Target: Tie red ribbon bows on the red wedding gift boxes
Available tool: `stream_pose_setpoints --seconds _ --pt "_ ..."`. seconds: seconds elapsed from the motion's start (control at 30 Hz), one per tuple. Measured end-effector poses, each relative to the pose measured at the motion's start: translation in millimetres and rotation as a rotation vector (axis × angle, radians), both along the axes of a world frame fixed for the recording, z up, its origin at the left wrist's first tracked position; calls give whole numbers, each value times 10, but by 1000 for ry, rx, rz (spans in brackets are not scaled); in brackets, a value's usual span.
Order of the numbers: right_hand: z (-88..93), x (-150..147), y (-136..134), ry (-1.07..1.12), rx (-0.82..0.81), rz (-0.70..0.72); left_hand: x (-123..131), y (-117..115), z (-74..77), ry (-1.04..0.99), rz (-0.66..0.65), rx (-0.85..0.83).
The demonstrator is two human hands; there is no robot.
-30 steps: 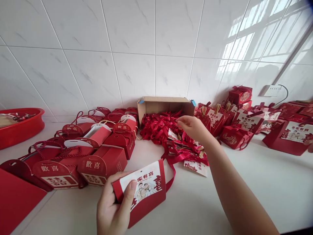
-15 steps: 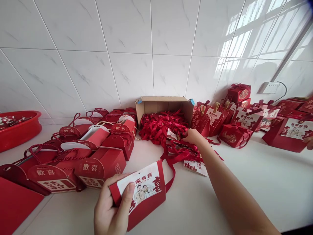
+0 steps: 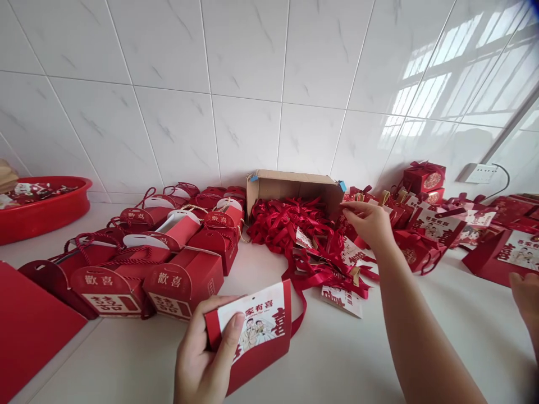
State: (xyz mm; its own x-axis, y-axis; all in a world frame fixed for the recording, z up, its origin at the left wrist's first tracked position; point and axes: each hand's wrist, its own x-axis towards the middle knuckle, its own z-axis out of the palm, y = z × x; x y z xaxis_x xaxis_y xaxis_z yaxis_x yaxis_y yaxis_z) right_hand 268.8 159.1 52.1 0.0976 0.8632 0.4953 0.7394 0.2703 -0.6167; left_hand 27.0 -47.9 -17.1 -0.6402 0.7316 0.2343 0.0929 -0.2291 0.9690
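My left hand point(image 3: 210, 348) grips a red paper gift box point(image 3: 263, 356), its thumb pressing on the white card point(image 3: 259, 325) with a printed couple. A red ribbon trails behind this box. Over the right side of the ribbon pile point(image 3: 290, 221) is my right hand point(image 3: 368, 221), its fingertips pinched together near the carton's right edge; what they hold, if anything, is too small to tell. The ribbons spill from an open cardboard carton point(image 3: 295, 178) onto the table, with white printed cards point(image 3: 343, 300) among them.
Red gift boxes point(image 3: 183, 280) with cord handles stand on the left, near a red basin point(image 3: 50, 216). More red boxes point(image 3: 425, 179) line the right. Another person's hand point(image 3: 526, 297) is at the right edge. A power socket point(image 3: 478, 173) hangs by the tiled wall.
My right hand has lifted up and away from the ribbons, uncovering cards and ribbon. The view has shifted, and the other person's hand shows more. My left hand still grips the box.
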Motion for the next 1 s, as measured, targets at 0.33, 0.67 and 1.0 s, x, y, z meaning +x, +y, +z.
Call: stream_pose_setpoints --seconds 0.33,0.67,1.0 --pt "410 -341 -892 162 -45 1285 -11 -47 -58 82 63 100" --pt "178 -826 -1072 181 -439 1677 -148 -123 -117 543 52 455" --pt "-30 -1153 -1141 447 -838 1598 -306 -94 -104 770 -138 413"
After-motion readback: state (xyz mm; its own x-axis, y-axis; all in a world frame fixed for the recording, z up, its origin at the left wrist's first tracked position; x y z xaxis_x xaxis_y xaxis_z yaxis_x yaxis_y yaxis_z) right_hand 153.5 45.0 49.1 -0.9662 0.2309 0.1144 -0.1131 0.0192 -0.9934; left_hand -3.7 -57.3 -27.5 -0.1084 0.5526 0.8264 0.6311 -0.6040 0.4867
